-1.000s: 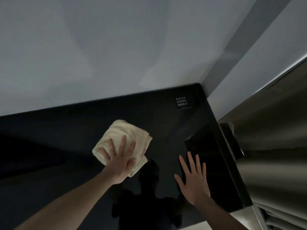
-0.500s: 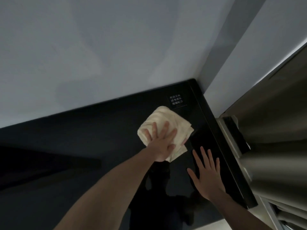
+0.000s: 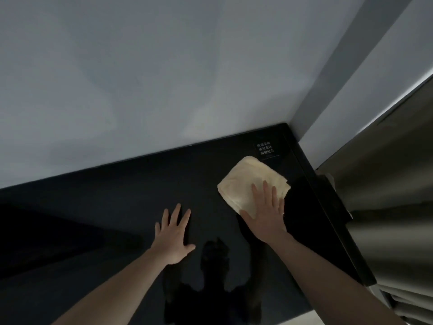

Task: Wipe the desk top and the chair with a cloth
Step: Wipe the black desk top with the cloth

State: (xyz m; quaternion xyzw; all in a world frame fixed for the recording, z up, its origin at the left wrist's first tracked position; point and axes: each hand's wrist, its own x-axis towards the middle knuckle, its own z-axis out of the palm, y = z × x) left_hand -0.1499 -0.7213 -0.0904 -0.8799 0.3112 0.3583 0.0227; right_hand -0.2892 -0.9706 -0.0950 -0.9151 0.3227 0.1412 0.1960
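Left hand (image 3: 174, 233) flat on the black desk top (image 3: 117, 207), fingers spread, holding nothing. Right hand (image 3: 266, 216) presses straight fingers onto the folded cream cloth (image 3: 243, 181) near the back right corner, beside a small label (image 3: 266, 148). Curtain (image 3: 386, 207) at right.

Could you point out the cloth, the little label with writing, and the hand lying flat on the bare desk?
cloth (image 3: 243, 184): head view, middle of its folded top.
label (image 3: 265, 148): head view, on its white writing.
left hand (image 3: 173, 233): head view, back of the hand.
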